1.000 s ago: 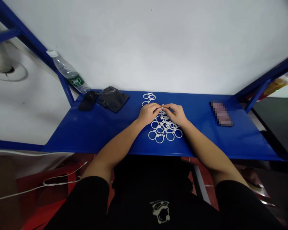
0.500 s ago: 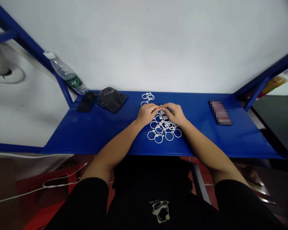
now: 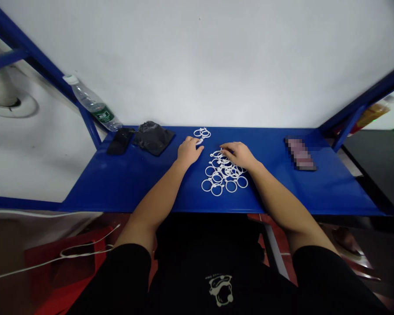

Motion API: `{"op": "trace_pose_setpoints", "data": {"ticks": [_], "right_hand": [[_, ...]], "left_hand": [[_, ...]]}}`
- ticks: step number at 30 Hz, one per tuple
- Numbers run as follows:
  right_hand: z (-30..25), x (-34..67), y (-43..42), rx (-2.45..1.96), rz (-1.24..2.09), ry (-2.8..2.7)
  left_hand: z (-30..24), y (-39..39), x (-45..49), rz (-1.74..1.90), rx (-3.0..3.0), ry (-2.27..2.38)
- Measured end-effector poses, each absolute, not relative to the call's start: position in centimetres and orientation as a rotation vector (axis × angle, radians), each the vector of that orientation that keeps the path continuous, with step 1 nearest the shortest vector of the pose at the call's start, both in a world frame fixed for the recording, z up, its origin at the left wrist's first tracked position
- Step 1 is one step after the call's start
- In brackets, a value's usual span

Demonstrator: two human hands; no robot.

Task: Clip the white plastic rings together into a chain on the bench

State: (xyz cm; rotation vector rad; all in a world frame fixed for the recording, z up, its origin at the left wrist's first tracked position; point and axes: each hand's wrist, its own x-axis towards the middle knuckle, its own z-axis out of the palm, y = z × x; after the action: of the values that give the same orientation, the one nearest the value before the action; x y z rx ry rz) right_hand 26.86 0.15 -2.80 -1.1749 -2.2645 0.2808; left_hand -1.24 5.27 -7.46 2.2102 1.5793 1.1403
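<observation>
A heap of several white plastic rings [image 3: 223, 174] lies on the blue table [image 3: 134, 183] in front of me. A smaller group of white rings [image 3: 202, 132] sits farther back, near the wall. My left hand [image 3: 188, 151] reaches toward that back group, its fingertips pinching a white ring beside it. My right hand [image 3: 239, 154] rests on the far edge of the heap, fingers curled on the rings there.
A black crumpled bag [image 3: 153, 136] and a dark phone [image 3: 119, 141] lie at the back left, beside a leaning plastic water bottle [image 3: 93, 105]. A blurred flat object [image 3: 299, 153] lies at the right. Blue frame struts rise at both table ends.
My hands were together over the heap, working one ring. Now they have parted: the left hand moved back and left with a ring toward the small group; the right stayed on the heap.
</observation>
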Motion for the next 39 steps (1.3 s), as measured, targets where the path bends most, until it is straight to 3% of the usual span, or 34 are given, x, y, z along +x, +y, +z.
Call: {"op": "trace_pose_setpoints", "data": {"ticks": [8, 16, 25, 29, 35, 39], "right_hand": [[-2.2, 26.8, -0.4, -1.261, 0.266, -2.138], [-2.1, 25.5, -1.6, -1.011, 0.230, -2.183], [-0.9, 24.6, -2.6, -0.824, 0.019, -2.272], [-1.2, 24.5, -2.5, -0.807, 0.047, -2.229], [-2.1, 25.2, -1.8, -0.943, 0.108, -2.033], [-1.9, 25.1, -2.0, -0.963, 0.158, -2.013]], "left_hand": [[-5.6, 3.7, 0.5, 1.090, 2.216, 1.392], [-3.8, 0.6, 3.1, 1.009, 1.867, 0.936], [-3.2, 0.2, 3.2, 1.018, 1.698, 1.092], [-3.7, 0.2, 3.3, 1.024, 1.780, 1.089], [-3.6, 0.2, 2.6, 1.439, 2.186, 0.975], [-3.8, 0.1, 2.4, 1.452, 2.384, 0.795]]}}
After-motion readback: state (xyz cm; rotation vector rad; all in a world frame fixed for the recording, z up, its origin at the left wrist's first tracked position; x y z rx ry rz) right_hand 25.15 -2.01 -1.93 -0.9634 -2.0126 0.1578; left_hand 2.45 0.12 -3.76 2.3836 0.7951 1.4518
